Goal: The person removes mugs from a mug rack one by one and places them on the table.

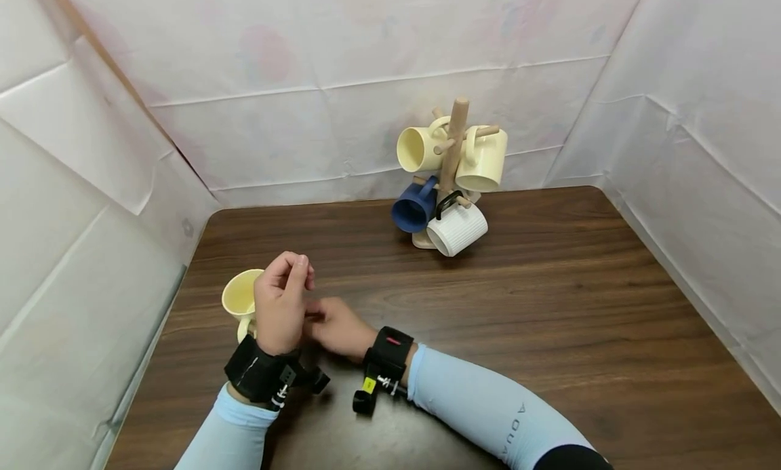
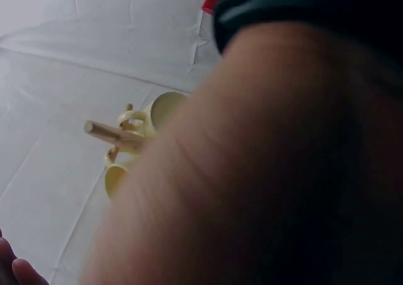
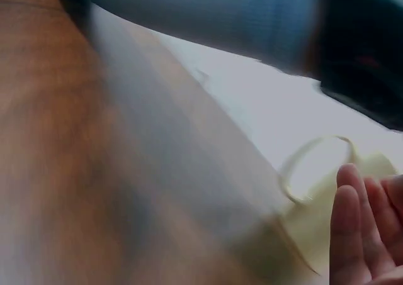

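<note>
A pale yellow mug (image 1: 239,295) stands upright at the left of the table, its handle toward the person. My left hand (image 1: 282,307) is raised just right of it, overlapping its side in the head view, with fingers loosely bent and nothing seen in them. Lower and to the right, my right hand (image 1: 338,327) reaches leftward, its fingertips partly hidden behind the left hand. The right wrist view shows straight right fingers (image 3: 346,234) in front of the yellow mug (image 3: 308,219) and its handle. The right forearm blocks much of the left wrist view.
A wooden mug tree (image 1: 454,144) stands at the back of the table (image 1: 549,307). On it hang two yellow mugs, one at left (image 1: 415,150) and one at right (image 1: 488,159), a blue mug (image 1: 411,211) and a white ribbed mug (image 1: 459,230). White sheeting (image 1: 342,138) encloses the table's back and sides.
</note>
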`<state>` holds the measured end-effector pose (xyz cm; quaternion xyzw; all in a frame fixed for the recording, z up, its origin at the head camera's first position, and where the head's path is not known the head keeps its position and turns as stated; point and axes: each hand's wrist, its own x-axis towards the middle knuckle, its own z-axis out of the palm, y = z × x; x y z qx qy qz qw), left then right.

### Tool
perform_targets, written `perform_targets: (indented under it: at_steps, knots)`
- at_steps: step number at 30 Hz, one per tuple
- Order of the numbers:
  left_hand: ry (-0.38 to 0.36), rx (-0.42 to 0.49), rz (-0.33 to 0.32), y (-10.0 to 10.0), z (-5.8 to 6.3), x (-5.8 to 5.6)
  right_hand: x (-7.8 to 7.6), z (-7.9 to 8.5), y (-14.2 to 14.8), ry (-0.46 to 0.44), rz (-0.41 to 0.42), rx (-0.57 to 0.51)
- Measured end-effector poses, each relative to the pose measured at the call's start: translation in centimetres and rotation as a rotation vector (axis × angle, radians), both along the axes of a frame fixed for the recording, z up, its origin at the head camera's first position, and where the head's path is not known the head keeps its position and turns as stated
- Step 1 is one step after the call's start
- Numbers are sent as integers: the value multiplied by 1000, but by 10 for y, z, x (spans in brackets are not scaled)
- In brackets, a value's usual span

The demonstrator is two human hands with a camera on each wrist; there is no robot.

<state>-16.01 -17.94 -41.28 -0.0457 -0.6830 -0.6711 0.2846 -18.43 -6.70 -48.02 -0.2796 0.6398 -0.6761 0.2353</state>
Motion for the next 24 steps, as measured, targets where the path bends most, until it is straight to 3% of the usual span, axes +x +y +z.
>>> perform_targets:
  at_steps: [7, 12, 24]
  knots:
    - [-82, -18, -11, 8, -19, -6, -32, 16, 62, -75, -128, -64]
    - [-120, -39, -21, 11, -31, -10, -40, 19, 95, -104, -207, -60]
    - [-164, 4, -32, 17, -47, -15, -44, 13, 113, -116, -232, -65]
